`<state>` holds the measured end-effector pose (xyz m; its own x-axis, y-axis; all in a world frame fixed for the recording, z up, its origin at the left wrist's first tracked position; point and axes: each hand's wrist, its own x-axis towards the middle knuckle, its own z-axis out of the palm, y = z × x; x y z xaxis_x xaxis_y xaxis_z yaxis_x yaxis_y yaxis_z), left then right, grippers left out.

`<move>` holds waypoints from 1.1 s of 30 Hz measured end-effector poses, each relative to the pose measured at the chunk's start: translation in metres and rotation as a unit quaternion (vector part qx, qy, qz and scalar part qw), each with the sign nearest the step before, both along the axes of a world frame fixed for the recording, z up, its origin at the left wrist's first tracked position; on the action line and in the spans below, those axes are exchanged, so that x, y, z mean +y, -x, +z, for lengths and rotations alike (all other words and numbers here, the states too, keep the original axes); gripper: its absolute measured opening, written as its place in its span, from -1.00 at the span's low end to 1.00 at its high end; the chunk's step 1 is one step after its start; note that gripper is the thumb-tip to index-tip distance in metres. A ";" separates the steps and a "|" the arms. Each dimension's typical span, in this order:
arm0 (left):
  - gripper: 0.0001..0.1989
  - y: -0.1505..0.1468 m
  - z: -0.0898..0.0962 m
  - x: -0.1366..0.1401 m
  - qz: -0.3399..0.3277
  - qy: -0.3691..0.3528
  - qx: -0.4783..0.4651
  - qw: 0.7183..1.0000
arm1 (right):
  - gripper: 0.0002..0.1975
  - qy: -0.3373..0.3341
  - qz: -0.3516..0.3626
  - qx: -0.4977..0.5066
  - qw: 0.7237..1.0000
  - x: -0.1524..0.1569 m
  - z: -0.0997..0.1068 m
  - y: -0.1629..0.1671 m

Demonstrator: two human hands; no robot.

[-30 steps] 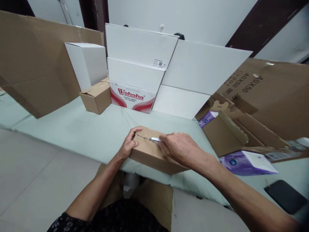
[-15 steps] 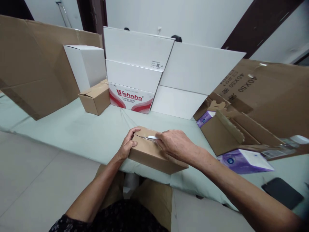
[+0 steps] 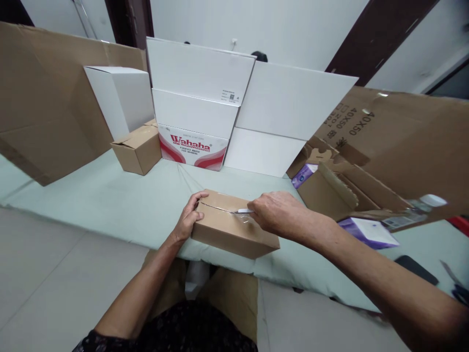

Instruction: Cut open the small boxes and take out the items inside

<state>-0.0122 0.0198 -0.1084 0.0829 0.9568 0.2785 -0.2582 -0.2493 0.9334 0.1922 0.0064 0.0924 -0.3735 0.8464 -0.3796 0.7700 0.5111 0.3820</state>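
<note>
A closed brown cardboard box (image 3: 234,239) lies on the cloth-covered table in front of me. My left hand (image 3: 189,217) grips its left end, with the thumb on top and the fingers round the far side. My right hand (image 3: 273,211) is closed around a knife (image 3: 242,211), probably a box cutter; a white part shows, and most of the handle is hidden in the fist. The knife's tip meets the taped seam along the box top. From there a thin dark slit runs left toward my left hand. Loose clear tape shines beside the knife.
A smaller brown box (image 3: 137,149), a white box (image 3: 120,98) and a Wahaha carton (image 3: 192,149) stand behind. At right are an open carton (image 3: 322,190), purple tissue packs (image 3: 366,232), a clear bottle (image 3: 421,208), a dark flat object (image 3: 417,270) and scissors (image 3: 454,278).
My right hand has drawn the knife rightward along the seam, and the slit behind it is longer. My left hand keeps its grip on the box. The view has shifted slightly right.
</note>
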 end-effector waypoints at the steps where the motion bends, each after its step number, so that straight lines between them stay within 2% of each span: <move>1: -0.37 0.000 0.000 0.000 0.001 0.000 0.004 1.000 | -0.68 0.002 0.004 -0.002 1.000 0.001 0.000 -0.001; 9: -0.33 -0.001 0.002 0.002 0.007 0.011 0.043 0.999 | -0.70 0.002 0.025 -0.011 1.000 0.004 0.002 -0.005; 11: -0.35 0.002 0.008 0.001 0.009 0.016 0.057 0.998 | -0.69 0.001 0.021 -0.013 1.000 0.005 0.002 -0.006; 13: -0.38 0.009 0.020 0.000 0.020 -0.004 0.119 0.993 | -0.69 0.001 0.018 -0.010 1.000 0.005 0.002 -0.008; 15: -0.40 0.016 0.036 -0.002 0.024 -0.056 0.232 0.971 | -0.70 0.000 0.016 -0.005 1.000 0.006 0.002 -0.009; 18: -0.32 0.020 0.062 0.001 -0.014 -0.157 0.392 0.906 | -0.71 -0.003 0.020 -0.003 1.000 0.008 0.003 -0.010; 20: -0.17 0.016 0.075 0.007 -0.051 -0.208 0.454 0.865 | -0.71 -0.008 0.025 -0.003 1.000 0.009 0.004 -0.010; 23: -0.07 0.005 0.084 0.017 -0.096 -0.241 0.500 0.826 | -0.70 -0.019 0.028 -0.004 0.999 0.010 0.005 -0.010; 25: -0.08 -0.001 0.086 0.019 -0.104 -0.245 0.527 0.807 | -0.70 -0.023 0.030 0.000 0.999 0.011 0.005 -0.012; 28: -0.06 -0.006 0.082 0.014 -0.067 -0.238 0.565 0.787 | -0.69 -0.028 0.036 0.012 0.999 0.014 0.003 -0.015; 33: -0.05 -0.007 0.071 0.008 -0.018 -0.240 0.577 0.781 | -0.72 -0.028 0.053 0.017 0.998 0.021 0.002 -0.018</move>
<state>-0.0051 0.0279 -0.0376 0.5674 0.7567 0.3246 0.6706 -0.6535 0.3512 0.2102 0.0277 0.0943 -0.4740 0.8210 -0.3183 0.7254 0.5690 0.3874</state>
